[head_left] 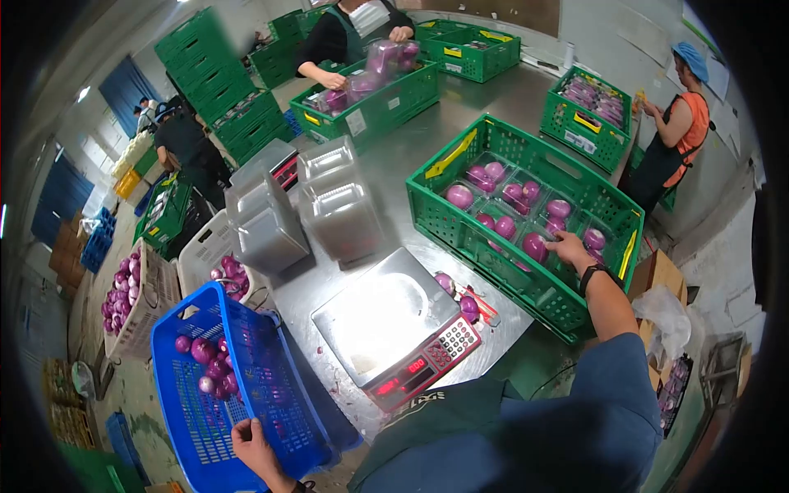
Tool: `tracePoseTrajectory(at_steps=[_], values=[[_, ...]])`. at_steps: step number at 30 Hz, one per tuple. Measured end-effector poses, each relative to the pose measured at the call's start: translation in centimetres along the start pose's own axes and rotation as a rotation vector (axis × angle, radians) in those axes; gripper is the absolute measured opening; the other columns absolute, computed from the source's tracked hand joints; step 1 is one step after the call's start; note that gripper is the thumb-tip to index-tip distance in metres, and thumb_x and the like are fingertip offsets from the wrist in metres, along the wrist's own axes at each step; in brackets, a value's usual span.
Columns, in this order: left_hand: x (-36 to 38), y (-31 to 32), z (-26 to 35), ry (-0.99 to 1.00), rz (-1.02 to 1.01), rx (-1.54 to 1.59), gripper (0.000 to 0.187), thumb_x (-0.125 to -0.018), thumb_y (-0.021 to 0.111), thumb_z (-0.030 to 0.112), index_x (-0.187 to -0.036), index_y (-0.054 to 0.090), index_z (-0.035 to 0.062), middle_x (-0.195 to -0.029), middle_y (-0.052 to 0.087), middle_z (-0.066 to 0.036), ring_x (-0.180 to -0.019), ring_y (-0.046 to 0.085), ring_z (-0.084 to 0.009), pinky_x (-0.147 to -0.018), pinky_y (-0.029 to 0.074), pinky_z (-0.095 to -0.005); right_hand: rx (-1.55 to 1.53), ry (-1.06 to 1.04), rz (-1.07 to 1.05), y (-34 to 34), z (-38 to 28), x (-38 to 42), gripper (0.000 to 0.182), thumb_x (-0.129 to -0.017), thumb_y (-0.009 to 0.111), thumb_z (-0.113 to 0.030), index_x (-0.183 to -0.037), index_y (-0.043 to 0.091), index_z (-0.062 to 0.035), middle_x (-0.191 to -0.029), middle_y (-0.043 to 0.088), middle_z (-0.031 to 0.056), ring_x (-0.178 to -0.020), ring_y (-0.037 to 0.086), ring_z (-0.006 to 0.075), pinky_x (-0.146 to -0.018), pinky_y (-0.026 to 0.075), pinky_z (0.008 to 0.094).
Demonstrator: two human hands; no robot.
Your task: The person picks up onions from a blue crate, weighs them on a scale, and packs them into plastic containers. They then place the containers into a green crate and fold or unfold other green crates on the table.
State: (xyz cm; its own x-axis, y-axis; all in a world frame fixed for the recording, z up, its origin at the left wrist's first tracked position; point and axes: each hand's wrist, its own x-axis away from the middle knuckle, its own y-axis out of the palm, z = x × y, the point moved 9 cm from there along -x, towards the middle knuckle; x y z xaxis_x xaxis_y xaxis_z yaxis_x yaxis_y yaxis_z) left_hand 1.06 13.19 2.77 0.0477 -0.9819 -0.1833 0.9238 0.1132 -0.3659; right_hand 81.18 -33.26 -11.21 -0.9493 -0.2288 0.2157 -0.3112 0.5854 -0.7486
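Observation:
My right hand [569,250] reaches into the green crate [501,261], its fingers bent over the edge of a clear pack of red onions [534,246]. Several such packs, each with a few onions, lie around it in the crate. My left hand [255,448] is closed at the right rim of the blue basket [182,411], low in the view. Loose red onions [215,374] lie inside that basket. Between my hands stands a digital scale [386,316] with a bare metal plate and a lit red display.
Two loose onions [468,308] lie between the scale and the crate. Stacked clear trays [341,201] stand behind the scale. White baskets [156,292] with onions are at the left. Across the table a co-worker [353,41] handles packs; another person [686,131] stands at the right.

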Motion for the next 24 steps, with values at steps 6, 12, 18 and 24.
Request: tracePoseTrajectory(at_steps=[6,12,18,24], values=[[-0.5,-0.2,-1.6,-0.038,0.084,-0.149,0.015,-0.092,0.075,0.010,-0.095,0.064,-0.0005,-0.084,0.062,-0.001,-0.074,0.053,-0.0100,-0.070,0.045,-0.0253,0.566,0.301,0.339,-8.3,-2.0,6.0,0.062,-0.081,0.072,-0.030,-0.137,0.059,-0.0073,-0.143,0.051,0.0172,-0.136,0.048,0.0408,-0.106,0.047,0.0562],[-0.9,0.1,-2.3,-0.093,0.050,-0.043,0.014,-0.091,0.075,0.009,-0.094,0.065,-0.0003,-0.085,0.064,-0.003,-0.076,0.056,-0.0107,-0.070,0.046,-0.0254,0.421,0.414,0.134,-5.4,8.4,1.7,0.082,-0.082,0.070,-0.030,-0.146,0.038,0.0115,-0.155,0.033,0.0358,-0.131,0.051,0.0522,-0.115,0.040,0.0479],[-0.8,1.0,-1.3,-0.166,-0.007,-0.062,0.013,-0.092,0.074,0.007,-0.097,0.065,-0.0005,-0.086,0.065,-0.003,-0.076,0.057,-0.0102,-0.069,0.046,-0.0243,0.385,0.275,0.137,-5.5,7.3,0.0,0.084,-0.078,0.074,-0.028,-0.146,0.042,0.0104,-0.145,0.047,0.0350,-0.134,0.049,0.0488,-0.114,0.042,0.0420],[-1.7,-1.2,0.3,-0.109,-0.114,-0.044,0.017,-0.092,0.075,0.011,-0.100,0.064,0.0006,-0.083,0.061,0.001,-0.072,0.051,-0.0071,-0.064,0.041,-0.0241,0.219,-0.118,0.445,-9.0,-4.2,4.7,0.056,-0.079,0.081,-0.027,-0.126,0.066,0.0007,-0.131,0.065,0.0208,-0.118,0.063,0.0360,-0.101,0.051,0.0415]])
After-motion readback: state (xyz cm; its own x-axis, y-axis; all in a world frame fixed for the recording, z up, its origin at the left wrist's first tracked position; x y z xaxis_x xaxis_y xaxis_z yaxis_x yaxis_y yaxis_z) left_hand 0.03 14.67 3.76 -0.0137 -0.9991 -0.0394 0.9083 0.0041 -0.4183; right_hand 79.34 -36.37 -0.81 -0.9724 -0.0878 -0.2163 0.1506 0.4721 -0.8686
